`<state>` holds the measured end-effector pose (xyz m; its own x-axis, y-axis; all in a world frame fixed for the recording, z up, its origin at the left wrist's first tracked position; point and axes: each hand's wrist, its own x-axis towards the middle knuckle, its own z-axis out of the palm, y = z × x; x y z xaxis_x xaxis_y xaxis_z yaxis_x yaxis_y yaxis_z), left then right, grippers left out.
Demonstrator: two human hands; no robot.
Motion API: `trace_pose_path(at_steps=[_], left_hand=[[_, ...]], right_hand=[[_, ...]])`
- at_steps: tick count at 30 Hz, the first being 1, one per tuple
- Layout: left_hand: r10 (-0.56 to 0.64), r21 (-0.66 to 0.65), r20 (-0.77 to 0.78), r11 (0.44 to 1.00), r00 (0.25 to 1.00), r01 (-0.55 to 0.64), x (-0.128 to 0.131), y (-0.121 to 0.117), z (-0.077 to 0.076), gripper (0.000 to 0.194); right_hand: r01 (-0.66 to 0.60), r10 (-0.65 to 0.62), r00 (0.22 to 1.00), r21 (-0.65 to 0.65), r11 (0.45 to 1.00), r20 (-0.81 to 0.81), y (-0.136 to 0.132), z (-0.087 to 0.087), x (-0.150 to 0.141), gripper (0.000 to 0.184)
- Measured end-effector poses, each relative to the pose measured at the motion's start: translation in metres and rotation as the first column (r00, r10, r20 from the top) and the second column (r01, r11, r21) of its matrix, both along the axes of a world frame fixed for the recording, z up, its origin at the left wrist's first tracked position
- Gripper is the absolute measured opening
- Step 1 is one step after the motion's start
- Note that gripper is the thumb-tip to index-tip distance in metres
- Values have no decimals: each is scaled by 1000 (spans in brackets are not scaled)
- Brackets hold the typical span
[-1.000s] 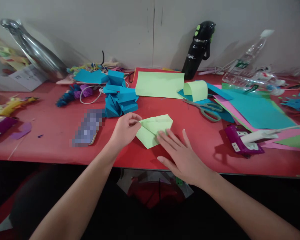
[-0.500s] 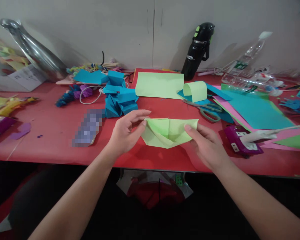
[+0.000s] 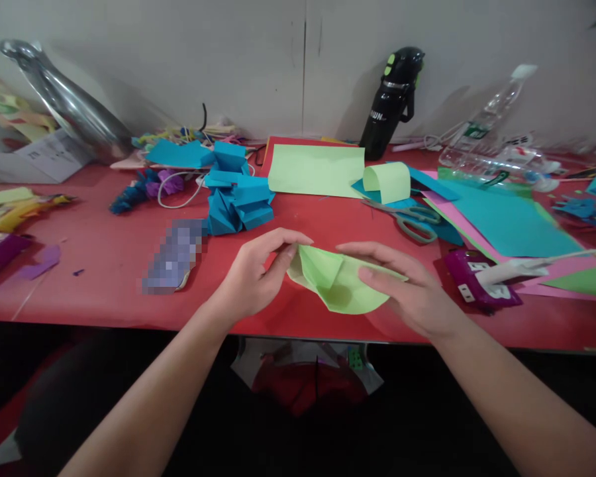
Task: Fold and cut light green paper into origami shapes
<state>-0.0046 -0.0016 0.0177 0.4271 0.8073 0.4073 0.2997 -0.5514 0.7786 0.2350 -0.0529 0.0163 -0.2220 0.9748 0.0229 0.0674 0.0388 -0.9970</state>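
Observation:
A folded piece of light green paper [image 3: 342, 285] is held up between both hands, above the red table's front edge. Its upper side opens into a shallow pocket, with a pointed fold at the left. My left hand [image 3: 258, 275] pinches the left corner between thumb and fingers. On the other end, my right hand [image 3: 410, 288] grips the paper, thumb on the near face and fingers behind the far edge. Beyond the hands lie folded blue paper pieces [image 3: 241, 202], a flat light green sheet [image 3: 318, 171] and a pair of scissors [image 3: 414, 222].
A pixelated phone-like object [image 3: 173, 255] lies left of my hands. To the right are a purple power strip [image 3: 469, 278] and stacked coloured paper [image 3: 511, 218]. Along the wall stand a black bottle [image 3: 385, 112], a clear plastic bottle [image 3: 491, 112] and a metal vessel [image 3: 74, 99].
The green paper has tilted and bent, its right side now lower and curved. My right hand has shifted its grip, its fingers reaching further over the back edge. The left hand still holds its corner.

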Motion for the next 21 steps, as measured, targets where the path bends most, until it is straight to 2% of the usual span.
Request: trace_pose_path(at_steps=[6, 11, 17, 21], left_hand=[[102, 57, -31, 993, 994, -100, 2, 2, -3, 21], [164, 166, -62, 974, 985, -151, 4, -1, 0, 23], [78, 297, -173, 954, 982, -23, 6, -9, 5, 29], [4, 328, -237, 942, 971, 76, 8, -15, 8, 31]], right_hand=[[-25, 22, 997, 41, 999, 79, -7, 7, -5, 30], [51, -57, 993, 60, 997, 101, -12, 10, -12, 29], [177, -190, 961, 82, 981, 202, -8, 10, -12, 31], [159, -186, 949, 121, 980, 254, -6, 13, -10, 22]])
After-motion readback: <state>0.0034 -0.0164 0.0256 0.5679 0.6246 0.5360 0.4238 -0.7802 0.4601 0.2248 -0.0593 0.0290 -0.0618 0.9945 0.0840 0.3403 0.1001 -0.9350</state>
